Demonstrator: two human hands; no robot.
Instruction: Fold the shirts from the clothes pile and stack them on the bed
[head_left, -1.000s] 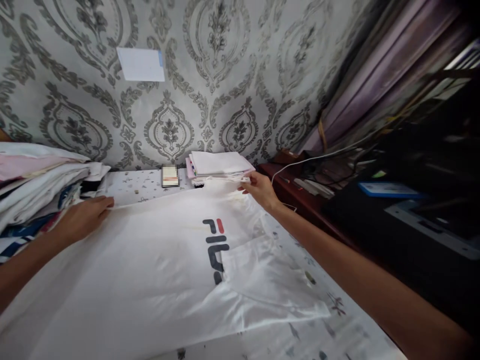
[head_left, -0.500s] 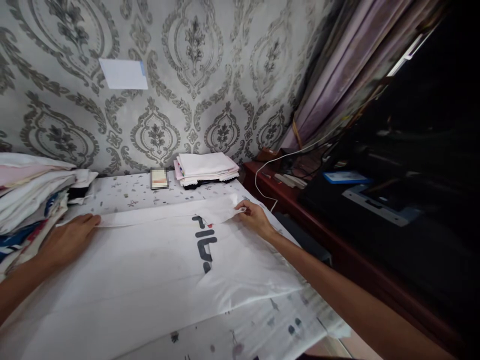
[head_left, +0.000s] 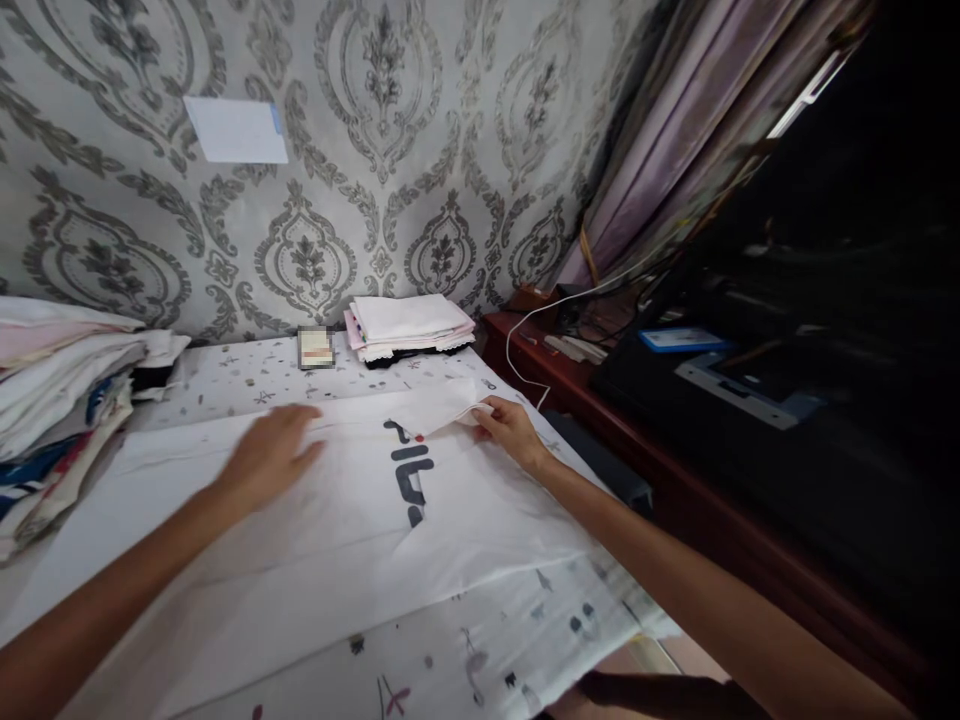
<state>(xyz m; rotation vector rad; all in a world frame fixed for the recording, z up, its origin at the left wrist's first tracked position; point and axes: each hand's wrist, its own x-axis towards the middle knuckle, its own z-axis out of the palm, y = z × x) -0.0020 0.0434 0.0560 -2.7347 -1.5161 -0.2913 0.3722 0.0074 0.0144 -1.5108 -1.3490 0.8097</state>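
A white T-shirt [head_left: 322, 520] with dark letters and a small red dot lies spread over the patterned bed cover, its far edge folded over. My right hand [head_left: 506, 430] pinches a raised corner of the shirt between thumb and fingers, just right of the lettering. Over the left-middle part of the shirt is my left hand [head_left: 274, 455], slightly blurred, its thumb apart from its fingers and nothing in its grip. Whether its palm touches the fabric I cannot tell.
A folded stack of white and pink clothes [head_left: 409, 330] sits at the back beside a small pixelated item [head_left: 316, 348]. More clothes [head_left: 67, 400] are piled at the left. On the right stands a dark red table [head_left: 540, 350] with a white cable [head_left: 517, 325] and a blue-edged item [head_left: 682, 341].
My left hand has let go of the shirt's far left edge and moved right, over the fabric. My right hand still holds its corner. The view has shifted slightly.
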